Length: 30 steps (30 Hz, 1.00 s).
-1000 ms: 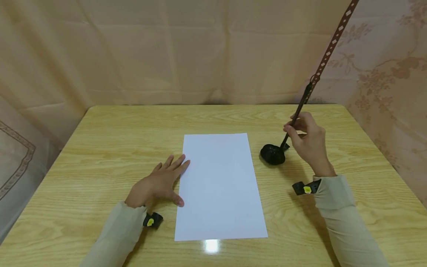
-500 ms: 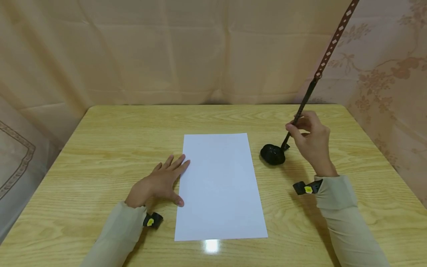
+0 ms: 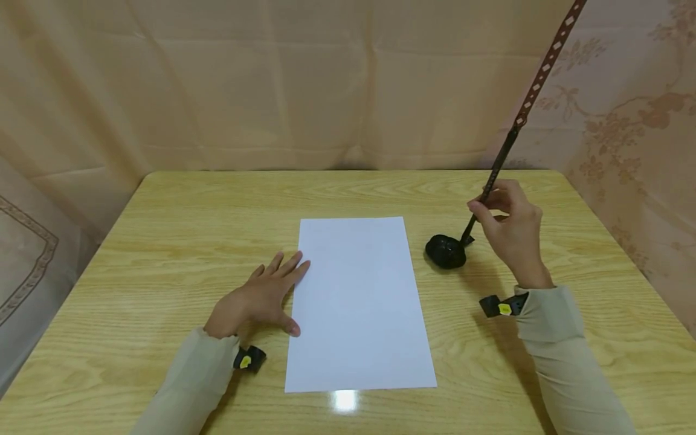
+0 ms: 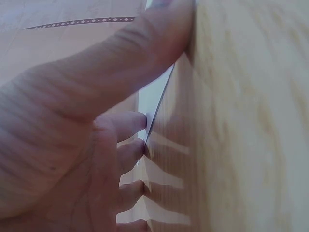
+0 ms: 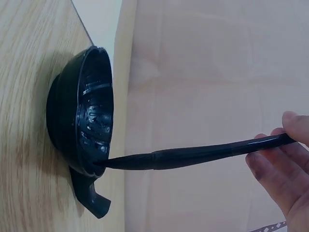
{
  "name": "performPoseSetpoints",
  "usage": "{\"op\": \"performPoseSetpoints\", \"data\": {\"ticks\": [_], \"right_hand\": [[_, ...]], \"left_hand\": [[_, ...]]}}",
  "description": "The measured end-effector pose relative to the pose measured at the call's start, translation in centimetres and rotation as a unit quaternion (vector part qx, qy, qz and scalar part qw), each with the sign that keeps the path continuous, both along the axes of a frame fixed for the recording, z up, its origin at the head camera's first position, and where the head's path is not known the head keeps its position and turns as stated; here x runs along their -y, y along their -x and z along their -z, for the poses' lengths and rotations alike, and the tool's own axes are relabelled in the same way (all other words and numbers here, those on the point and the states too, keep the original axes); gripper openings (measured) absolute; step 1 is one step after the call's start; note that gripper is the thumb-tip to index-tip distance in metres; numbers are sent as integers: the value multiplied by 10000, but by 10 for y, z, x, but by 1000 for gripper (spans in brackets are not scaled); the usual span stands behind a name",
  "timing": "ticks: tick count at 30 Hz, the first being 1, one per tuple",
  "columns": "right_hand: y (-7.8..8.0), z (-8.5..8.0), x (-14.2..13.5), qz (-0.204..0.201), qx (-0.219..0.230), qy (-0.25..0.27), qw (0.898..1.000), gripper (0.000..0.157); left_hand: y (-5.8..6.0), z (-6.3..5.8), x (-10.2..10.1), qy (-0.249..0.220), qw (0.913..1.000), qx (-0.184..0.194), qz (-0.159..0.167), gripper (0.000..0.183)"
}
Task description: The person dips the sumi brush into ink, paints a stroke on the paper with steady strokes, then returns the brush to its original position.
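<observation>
A sheet of white paper (image 3: 359,302) lies flat on the wooden table. My left hand (image 3: 255,305) rests at its left edge, fingers and thumb spread, with fingertips on the paper. To the right of the sheet stands a small black ink dish (image 3: 445,252) with a short handle or spout. My right hand (image 3: 513,226) pinches a dark writing brush (image 3: 502,157) between thumb and fingers, its shaft leaning up to the right. In the right wrist view the brush (image 5: 193,155) has its pointed black tip against the inner rim of the dish (image 5: 63,111).
The yellowish wood-grain table (image 3: 190,205) reaches back to a beige curtain (image 3: 272,90). A floral cloth (image 3: 641,133) hangs at the right. Each wrist wears a small black camera, such as the left wrist camera (image 3: 250,359).
My right hand and the brush have shifted slightly right, the tip staying at the dish's right rim. The dish has nudged barely to the right. My left hand and the paper stay put.
</observation>
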State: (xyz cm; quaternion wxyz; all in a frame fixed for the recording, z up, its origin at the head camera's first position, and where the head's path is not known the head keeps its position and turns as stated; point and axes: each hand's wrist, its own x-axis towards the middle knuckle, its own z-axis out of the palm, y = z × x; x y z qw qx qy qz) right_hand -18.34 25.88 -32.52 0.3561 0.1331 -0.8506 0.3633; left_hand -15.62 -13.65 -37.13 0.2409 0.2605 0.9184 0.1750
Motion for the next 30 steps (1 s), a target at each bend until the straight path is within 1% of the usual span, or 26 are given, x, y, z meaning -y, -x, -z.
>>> {"op": "performPoseSetpoints", "data": {"ticks": [4,8,15,23,30], "right_hand": [[1,3,0,4,0,57,10000,30],[2,5,-2,106,67,26,9999,30],[0,2,-2,194,-25,-3,9998,32],[1,0,-2,-30,136,-82,9999,27],[1,-1,-1,-378,189,91,9991,26]], "left_hand": [[0,-1,0,-36,10000,-15,2,120],[-1,-1,0,-29,10000,6,-15,119],[-1,-2,0,7,10000,-16,-14,119],[0,-2,0,24,10000,-30,-6,119],[-1,-2,0,14,10000,-18,-26,119]]}}
